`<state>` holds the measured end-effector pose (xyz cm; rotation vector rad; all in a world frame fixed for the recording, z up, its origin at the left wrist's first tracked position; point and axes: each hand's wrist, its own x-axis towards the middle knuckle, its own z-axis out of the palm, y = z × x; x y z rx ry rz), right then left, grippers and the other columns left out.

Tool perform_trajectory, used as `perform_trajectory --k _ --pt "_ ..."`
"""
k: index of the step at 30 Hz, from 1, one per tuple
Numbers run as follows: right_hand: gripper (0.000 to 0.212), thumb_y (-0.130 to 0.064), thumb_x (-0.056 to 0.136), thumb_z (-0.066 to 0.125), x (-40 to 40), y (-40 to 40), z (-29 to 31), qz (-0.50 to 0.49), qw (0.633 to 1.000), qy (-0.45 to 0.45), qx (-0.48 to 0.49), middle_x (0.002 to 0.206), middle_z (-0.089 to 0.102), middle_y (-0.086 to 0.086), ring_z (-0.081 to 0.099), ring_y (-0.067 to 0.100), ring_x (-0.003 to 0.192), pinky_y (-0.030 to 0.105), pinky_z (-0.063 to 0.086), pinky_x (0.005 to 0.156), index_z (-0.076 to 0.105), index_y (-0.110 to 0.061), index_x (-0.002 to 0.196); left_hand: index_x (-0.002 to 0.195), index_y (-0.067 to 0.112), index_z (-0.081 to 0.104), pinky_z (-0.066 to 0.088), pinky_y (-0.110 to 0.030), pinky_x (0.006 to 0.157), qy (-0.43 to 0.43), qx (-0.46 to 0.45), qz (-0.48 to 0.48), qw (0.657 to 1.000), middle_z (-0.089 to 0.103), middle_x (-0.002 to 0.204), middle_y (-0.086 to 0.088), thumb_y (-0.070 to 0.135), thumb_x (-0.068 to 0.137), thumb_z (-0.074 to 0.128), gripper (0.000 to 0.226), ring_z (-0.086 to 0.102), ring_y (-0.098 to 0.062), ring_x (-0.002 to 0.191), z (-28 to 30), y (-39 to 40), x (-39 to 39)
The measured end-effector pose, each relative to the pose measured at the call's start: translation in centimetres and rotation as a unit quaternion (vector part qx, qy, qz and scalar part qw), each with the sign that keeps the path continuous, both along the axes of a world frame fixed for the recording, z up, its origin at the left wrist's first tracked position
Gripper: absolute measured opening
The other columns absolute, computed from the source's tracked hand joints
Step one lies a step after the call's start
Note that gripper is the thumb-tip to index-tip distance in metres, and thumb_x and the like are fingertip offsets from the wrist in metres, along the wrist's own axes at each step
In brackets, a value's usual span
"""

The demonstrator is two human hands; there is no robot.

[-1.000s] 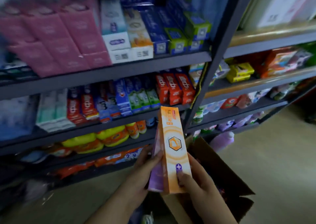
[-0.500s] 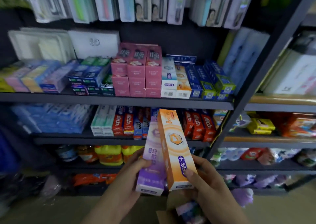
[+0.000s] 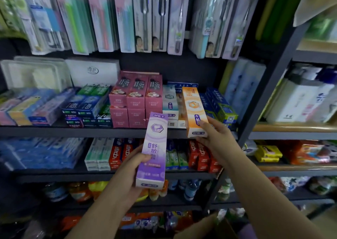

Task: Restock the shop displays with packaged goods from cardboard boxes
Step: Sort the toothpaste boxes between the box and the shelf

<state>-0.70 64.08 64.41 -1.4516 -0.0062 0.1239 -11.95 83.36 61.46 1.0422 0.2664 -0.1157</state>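
pink cartons (image 3: 135,100) and blue boxes (image 3: 218,103) crowd shelf (image 3: 54,130), open air before it

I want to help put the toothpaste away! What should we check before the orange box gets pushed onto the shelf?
1. Right hand has a firm grip on the orange toothpaste box: ok.
2. Left hand holds the purple toothpaste box clear of the shelf: ok.
3. Orange box lines up beside the white toothpaste boxes: ok.
4. Room behind the orange box for it to slide in: cannot tell.
5. Orange box resting flat on the shelf edge: cannot tell.
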Motion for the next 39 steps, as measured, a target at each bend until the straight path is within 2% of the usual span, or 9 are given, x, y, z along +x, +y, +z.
perform_trajectory --k 4,8,10,19,24,26,29,34,39 --pt "0.017 -0.027 0.089 0.066 4.9 1.7 -1.1 -0.005 0.999 0.022 -0.038 0.107 0.070 0.008 0.070 0.019 0.086 0.030 0.058 0.073 0.067 -0.019 0.103 0.101 0.023 0.065 0.050 -0.030 0.049 0.012 0.015 -0.002 1.000 0.073 0.077 -0.012 0.012 0.083 0.053 0.025 0.066 -0.028 0.055 0.1 0.3 1.4" --pt "0.028 -0.034 0.088 0.066 7.2 2.6 -1.5 -0.057 0.996 0.012 -0.074 0.105 0.067 -0.001 0.071 0.014 0.081 0.032 0.058 0.082 0.062 -0.019 0.112 0.084 0.030 0.075 0.044 -0.033 0.066 -0.001 0.007 -0.013 1.000 0.073 0.081 -0.013 0.017 0.068 0.058 0.027 0.067 -0.030 0.057 0.2 1.1 1.9" --pt "0.027 -0.033 0.089 0.065 7.8 2.7 -1.5 -0.071 0.992 0.012 -0.101 0.106 0.066 -0.004 0.071 0.012 0.082 0.033 0.057 0.084 0.058 -0.022 0.112 0.096 0.027 0.072 0.045 -0.037 0.068 0.000 -0.002 -0.021 1.000 0.073 0.089 -0.016 0.013 0.066 0.064 0.034 0.068 -0.032 0.064 -0.2 1.4 2.1" --pt "0.034 -0.023 0.091 0.059 9.2 3.1 -2.0 -0.048 0.972 -0.026 -0.229 0.103 0.068 0.012 0.069 0.021 0.085 0.050 0.055 0.085 0.060 -0.021 0.125 0.109 0.018 0.064 0.055 -0.033 0.049 -0.002 -0.050 -0.052 0.997 0.073 0.091 -0.017 0.001 0.060 0.075 0.053 0.071 -0.031 0.066 -0.3 1.4 2.2" --pt "0.044 -0.031 0.091 0.061 7.8 2.8 -1.6 -0.066 0.968 -0.022 -0.241 0.114 0.066 0.002 0.064 0.022 0.104 0.045 0.052 0.092 0.053 -0.020 0.132 0.100 0.014 0.057 0.048 -0.021 0.037 -0.014 0.032 -0.048 0.998 0.071 0.060 -0.005 -0.011 0.071 0.059 0.039 0.067 -0.018 0.047 0.0 1.2 3.8" --pt "0.040 -0.034 0.091 0.060 5.9 2.4 -1.2 -0.076 0.969 -0.026 -0.233 0.111 0.065 0.002 0.062 0.019 0.097 0.041 0.053 0.087 0.053 -0.020 0.128 0.108 0.016 0.058 0.052 -0.024 0.046 -0.027 0.056 -0.053 0.997 0.073 0.067 -0.004 0.001 0.057 0.059 0.053 0.069 -0.018 0.053 0.2 0.9 4.0" --pt "0.022 -0.037 0.094 0.055 1.2 1.4 -0.2 -0.035 0.972 -0.012 -0.232 0.091 0.067 0.001 0.061 0.014 0.074 0.032 0.050 0.069 0.059 -0.022 0.109 0.120 0.030 0.062 0.045 -0.056 0.073 -0.038 0.033 -0.086 0.995 0.072 0.099 -0.017 0.019 0.056 0.077 0.066 0.068 -0.037 0.080 0.7 0.1 3.3" --pt "0.026 -0.042 0.095 0.048 -4.9 0.5 1.3 0.082 0.978 0.074 -0.177 0.084 0.072 0.008 0.065 0.019 0.064 0.026 0.050 0.052 0.058 -0.020 0.105 0.125 0.022 0.058 0.058 -0.033 0.064 -0.045 -0.003 -0.034 0.998 0.073 0.103 -0.009 0.017 0.062 0.068 0.064 0.072 -0.022 0.086 2.4 -2.0 5.7" --pt "0.024 -0.035 0.089 0.059 -5.8 1.9 2.2 0.066 0.992 0.023 -0.102 0.081 0.073 0.003 0.068 0.018 0.065 0.027 0.054 0.059 0.053 -0.031 0.113 0.121 0.016 0.062 0.055 -0.039 0.080 -0.069 0.029 -0.027 0.997 0.074 0.100 -0.008 0.016 0.078 0.066 0.043 0.070 -0.020 0.087 3.5 -2.9 8.3"
